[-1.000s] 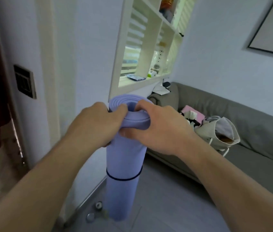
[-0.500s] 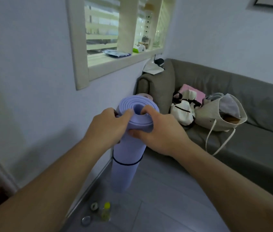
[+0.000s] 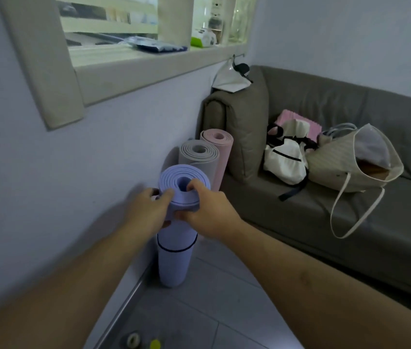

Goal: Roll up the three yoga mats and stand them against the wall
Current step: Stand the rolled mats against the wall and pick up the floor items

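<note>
Both hands (image 3: 174, 210) grip the purple mat (image 3: 175, 258) (upright beside the wall (image 3: 48, 197)); release it off-balance and it topples.

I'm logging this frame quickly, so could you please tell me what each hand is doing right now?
Left hand: grips the top of the purple yoga mat.
Right hand: grips the same mat's top rim.

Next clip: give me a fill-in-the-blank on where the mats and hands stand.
Both hands, left hand and right hand, hold the top of the ____ mat.
Between it and the pink mat stands the ____ mat.
A black ____ circles the held mat.
The tote bag lies on the ____.

Missing: purple; grey; band; sofa
</note>
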Demonstrator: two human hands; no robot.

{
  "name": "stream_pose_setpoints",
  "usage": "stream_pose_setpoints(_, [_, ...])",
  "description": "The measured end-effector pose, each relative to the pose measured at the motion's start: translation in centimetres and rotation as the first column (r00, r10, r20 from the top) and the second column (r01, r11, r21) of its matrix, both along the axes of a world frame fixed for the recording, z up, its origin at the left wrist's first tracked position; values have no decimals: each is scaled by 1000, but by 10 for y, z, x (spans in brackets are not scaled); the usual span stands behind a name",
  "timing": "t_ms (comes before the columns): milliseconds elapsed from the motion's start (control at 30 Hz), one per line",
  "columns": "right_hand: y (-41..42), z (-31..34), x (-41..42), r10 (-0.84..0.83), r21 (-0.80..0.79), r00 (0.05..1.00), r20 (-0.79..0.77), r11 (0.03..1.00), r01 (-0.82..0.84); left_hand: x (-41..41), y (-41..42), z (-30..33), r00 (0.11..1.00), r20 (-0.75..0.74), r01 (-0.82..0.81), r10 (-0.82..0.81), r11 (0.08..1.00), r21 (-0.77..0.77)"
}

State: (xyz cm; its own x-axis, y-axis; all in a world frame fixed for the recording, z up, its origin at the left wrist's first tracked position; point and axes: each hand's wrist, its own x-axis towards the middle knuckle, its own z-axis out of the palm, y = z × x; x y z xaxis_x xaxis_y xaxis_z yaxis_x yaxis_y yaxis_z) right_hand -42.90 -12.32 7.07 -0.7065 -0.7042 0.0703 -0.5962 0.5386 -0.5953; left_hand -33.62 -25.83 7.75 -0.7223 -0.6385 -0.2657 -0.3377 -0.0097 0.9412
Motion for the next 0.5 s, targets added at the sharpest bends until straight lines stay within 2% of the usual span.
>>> stream_pose_setpoints(133, [-21,-18,-27,-7,-31,1000,15,999,8,-21,-11,-17,998,-32,-55,55,998,-14])
stream_pose_setpoints(300, [-34,-27,-41,-42,-35,994,98,998,45,-35,-22,-18,999,-24,-39,42,994,99])
stream_pose_setpoints(433, [-41,-21,-48,-52,18,990,129,999,50,-42,-26,-17,999,20,-39,37,993,111])
stream_pose_setpoints(500, [-40,-16,-48,-58,43,994,91,998,54,-43,-26,-17,999,24,-43,40,994,103])
